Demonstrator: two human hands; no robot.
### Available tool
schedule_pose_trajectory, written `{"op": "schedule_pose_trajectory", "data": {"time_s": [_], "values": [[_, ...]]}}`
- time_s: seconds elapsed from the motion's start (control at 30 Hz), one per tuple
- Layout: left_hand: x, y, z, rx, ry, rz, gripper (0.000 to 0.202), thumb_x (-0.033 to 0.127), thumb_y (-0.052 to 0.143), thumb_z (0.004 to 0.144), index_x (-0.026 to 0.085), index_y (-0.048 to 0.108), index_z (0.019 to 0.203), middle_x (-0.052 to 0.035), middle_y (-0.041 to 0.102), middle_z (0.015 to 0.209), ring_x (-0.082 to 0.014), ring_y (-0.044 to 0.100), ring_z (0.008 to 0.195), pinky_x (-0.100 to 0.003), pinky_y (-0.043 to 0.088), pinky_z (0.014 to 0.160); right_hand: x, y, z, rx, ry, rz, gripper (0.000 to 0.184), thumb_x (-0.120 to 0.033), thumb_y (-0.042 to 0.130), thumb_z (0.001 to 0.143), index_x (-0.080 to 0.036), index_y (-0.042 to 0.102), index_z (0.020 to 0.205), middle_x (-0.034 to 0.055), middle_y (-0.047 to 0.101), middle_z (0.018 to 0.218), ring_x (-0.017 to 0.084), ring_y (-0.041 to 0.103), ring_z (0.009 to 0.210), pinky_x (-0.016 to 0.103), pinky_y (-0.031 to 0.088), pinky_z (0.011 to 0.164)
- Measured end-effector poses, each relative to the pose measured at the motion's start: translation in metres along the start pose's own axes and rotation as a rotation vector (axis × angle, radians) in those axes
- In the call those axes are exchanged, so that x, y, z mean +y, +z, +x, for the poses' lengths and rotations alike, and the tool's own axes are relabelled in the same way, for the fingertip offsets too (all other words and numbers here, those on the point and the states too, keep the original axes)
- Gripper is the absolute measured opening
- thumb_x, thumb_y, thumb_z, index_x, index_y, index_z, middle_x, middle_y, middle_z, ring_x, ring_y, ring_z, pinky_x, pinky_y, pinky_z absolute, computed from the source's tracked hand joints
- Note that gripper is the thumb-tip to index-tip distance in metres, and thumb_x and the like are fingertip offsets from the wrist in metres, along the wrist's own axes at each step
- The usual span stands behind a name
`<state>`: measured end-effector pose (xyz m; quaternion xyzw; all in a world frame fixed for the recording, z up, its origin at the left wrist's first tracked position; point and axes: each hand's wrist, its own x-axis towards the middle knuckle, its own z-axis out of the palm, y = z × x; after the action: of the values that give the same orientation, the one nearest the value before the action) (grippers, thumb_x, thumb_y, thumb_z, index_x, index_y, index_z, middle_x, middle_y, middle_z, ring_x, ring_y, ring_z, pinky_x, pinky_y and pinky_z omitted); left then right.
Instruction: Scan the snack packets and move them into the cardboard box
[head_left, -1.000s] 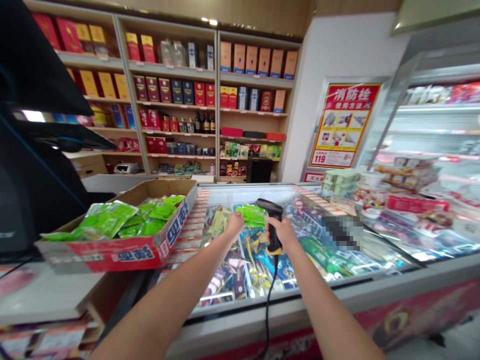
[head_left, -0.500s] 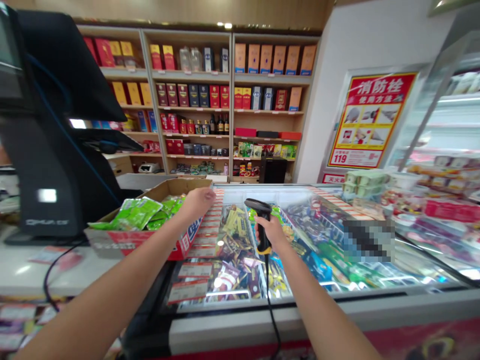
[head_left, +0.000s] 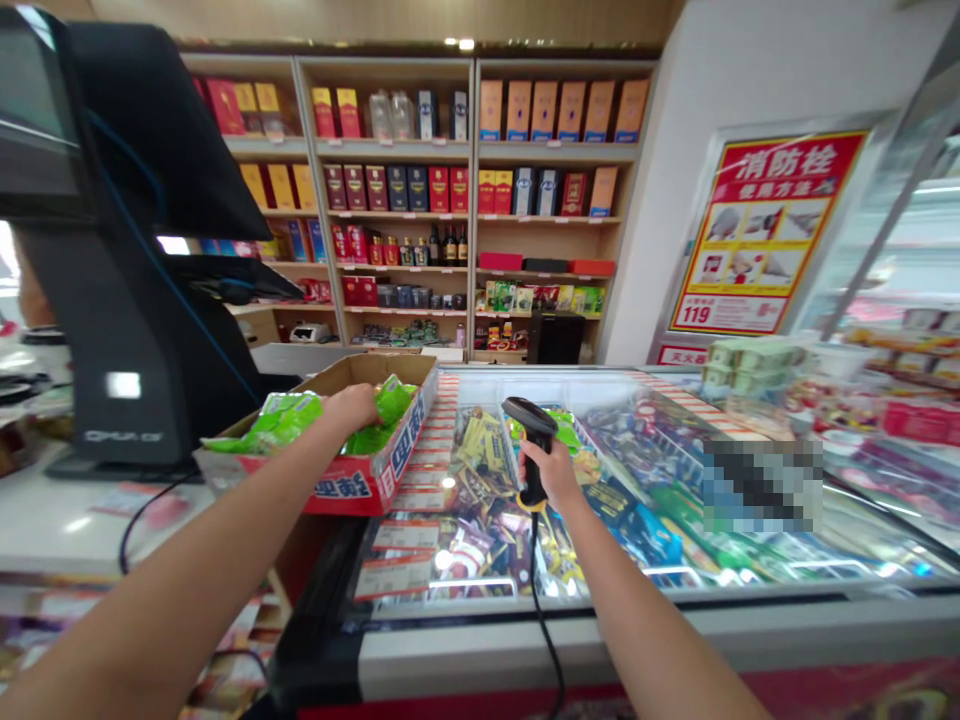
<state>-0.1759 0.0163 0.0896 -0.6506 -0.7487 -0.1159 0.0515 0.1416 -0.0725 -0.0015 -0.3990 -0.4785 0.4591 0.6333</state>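
Note:
My left hand (head_left: pixel 351 408) is over an open cardboard box (head_left: pixel 405 450) with red and white printed sides. Its fingers are curled against a shiny green packet (head_left: pixel 394 402), which sticks up on their right; the fingertips are partly hidden. More green packets (head_left: pixel 285 420) lie in the box to the left. My right hand (head_left: pixel 551 467) is wrapped round the handle of a black and yellow barcode scanner (head_left: pixel 531 418). The scanner is upright above the freezer's glass top, its cable (head_left: pixel 534 590) hanging down towards me.
A glass-topped freezer (head_left: pixel 480 635) full of wrapped ices spans the front. A black checkout terminal (head_left: pixel 142 330) stands on the white counter (head_left: pixel 52 530) at left. Egg cartons (head_left: pixel 750 362) sit at right. Shelves of boxed bottles (head_left: pixel 472 210) line the back wall.
My left hand has moved left and down, from the box's right rim to the packets inside. My right hand still holds the scanner. The whole view has shifted slightly.

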Motion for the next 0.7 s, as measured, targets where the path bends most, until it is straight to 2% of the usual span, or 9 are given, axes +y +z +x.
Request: {"op": "schedule_pose_trajectory", "data": {"time_s": [0.1, 0.2, 0.3, 0.37, 0.43, 0.53, 0.63, 0.7], "values": [[0.0, -0.006, -0.001, 0.164, 0.057, -0.105, 0.027, 0.024, 0.067, 0.068, 0.018, 0.067, 0.095, -0.0164, 0.072, 0.106, -0.0328, 0.066, 0.102, -0.037, 0.048, 0.083, -0.001, 0.001, -0.001, -0.018, -0.016, -0.008, 0.025, -0.039, 0.07, 0.066, -0.018, 0.056, 0.071, -0.0041, 0.053, 0.049, 0.011, 0.048, 0.037, 0.025, 0.041, 0.038], [0.007, -0.027, -0.011, 0.316, 0.034, -0.228, 0.02, 0.025, 0.06, 0.075, 0.017, 0.067, 0.093, -0.0135, 0.072, 0.097, -0.0302, 0.066, 0.097, -0.034, 0.047, 0.082, -0.002, 0.003, -0.002, -0.022, -0.015, 0.009, 0.026, -0.04, 0.07, 0.066, -0.018, 0.056, 0.072, -0.0037, 0.053, 0.05, 0.011, 0.048, 0.038, 0.025, 0.041, 0.039], [0.028, -0.046, -0.034, 0.478, 0.034, -0.434, 0.018, 0.03, 0.054, 0.082, 0.017, 0.063, 0.09, -0.0085, 0.07, 0.087, -0.0251, 0.065, 0.086, -0.032, 0.046, 0.079, -0.005, 0.004, -0.005, -0.032, -0.018, 0.049, 0.027, -0.04, 0.07, 0.067, -0.018, 0.059, 0.076, -0.0035, 0.055, 0.052, 0.012, 0.049, 0.039, 0.025, 0.042, 0.039], [0.05, -0.045, -0.053, 0.55, 0.075, -0.58, 0.017, 0.031, 0.05, 0.085, 0.018, 0.059, 0.092, -0.0056, 0.068, 0.082, -0.0217, 0.063, 0.079, -0.03, 0.045, 0.076, -0.007, 0.004, -0.006, -0.046, -0.022, 0.079, 0.03, -0.041, 0.071, 0.066, -0.017, 0.06, 0.082, -0.0036, 0.055, 0.053, 0.012, 0.049, 0.04, 0.025, 0.042, 0.039], [0.073, -0.029, -0.068, 0.535, 0.126, -0.68, 0.012, 0.029, 0.049, 0.086, 0.02, 0.055, 0.09, -0.0039, 0.064, 0.077, -0.0205, 0.061, 0.075, -0.029, 0.044, 0.073, -0.008, 0.003, -0.007, -0.047, -0.024, 0.104, 0.034, -0.042, 0.072, 0.065, -0.017, 0.061, 0.086, -0.0036, 0.056, 0.054, 0.012, 0.05, 0.04, 0.025, 0.043, 0.039], [0.099, 0.014, -0.079, 0.415, 0.152, -0.782, 0.004, 0.023, 0.05, 0.084, 0.023, 0.049, 0.08, -0.0024, 0.058, 0.069, -0.0212, 0.059, 0.07, -0.029, 0.042, 0.069, -0.008, 0.001, -0.006, -0.039, -0.013, 0.135, 0.036, -0.042, 0.072, 0.064, -0.017, 0.061, 0.088, -0.0036, 0.056, 0.055, 0.011, 0.05, 0.04, 0.025, 0.043, 0.039], [0.106, 0.054, -0.075, 0.347, 0.091, -0.91, 0.013, 0.019, 0.052, 0.081, 0.025, 0.043, 0.073, 0.0001, 0.052, 0.062, -0.0212, 0.057, 0.066, -0.029, 0.041, 0.068, -0.006, 0.0, -0.004, -0.063, 0.052, 0.093, 0.031, -0.041, 0.072, 0.063, -0.017, 0.06, 0.08, -0.0032, 0.057, 0.052, 0.011, 0.049, 0.038, 0.025, 0.043, 0.037], [0.104, 0.07, -0.069, 0.348, 0.046, -0.986, 0.016, 0.018, 0.053, 0.079, 0.025, 0.042, 0.07, 0.0017, 0.049, 0.058, -0.0203, 0.055, 0.063, -0.029, 0.041, 0.067, -0.005, 0.0, -0.002, -0.093, 0.11, -0.008, 0.026, -0.04, 0.071, 0.064, -0.017, 0.058, 0.067, -0.0022, 0.055, 0.047, 0.011, 0.048, 0.035, 0.025, 0.041, 0.036]]}}
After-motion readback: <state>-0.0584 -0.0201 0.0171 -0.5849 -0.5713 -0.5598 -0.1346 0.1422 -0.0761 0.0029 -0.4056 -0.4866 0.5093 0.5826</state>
